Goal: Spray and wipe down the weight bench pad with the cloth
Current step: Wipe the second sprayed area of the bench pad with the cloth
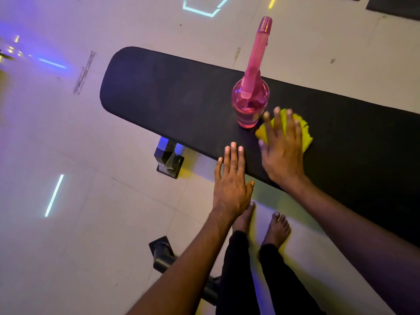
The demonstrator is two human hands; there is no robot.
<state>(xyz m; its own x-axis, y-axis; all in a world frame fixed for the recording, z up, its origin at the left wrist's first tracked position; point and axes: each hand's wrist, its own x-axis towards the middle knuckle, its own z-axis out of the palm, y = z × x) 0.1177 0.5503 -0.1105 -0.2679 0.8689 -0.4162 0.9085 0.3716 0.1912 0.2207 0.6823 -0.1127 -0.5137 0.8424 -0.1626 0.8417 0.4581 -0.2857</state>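
Note:
The long black weight bench pad (172, 96) runs from upper left to lower right across the view. A pink spray bottle (250, 105) stands upright on it near the middle. Just right of the bottle lies a yellow cloth (303, 130). My right hand (283, 151) lies flat on the cloth with fingers spread, pressing it to the pad. My left hand (231, 180) hovers at the pad's near edge, fingers straight and close together, holding nothing.
The bench's black metal feet (169, 159) and a lower frame bar (163, 255) stand on the pale tiled floor. My bare feet (276, 230) are close to the bench. Dark mats (395, 5) lie at the far right.

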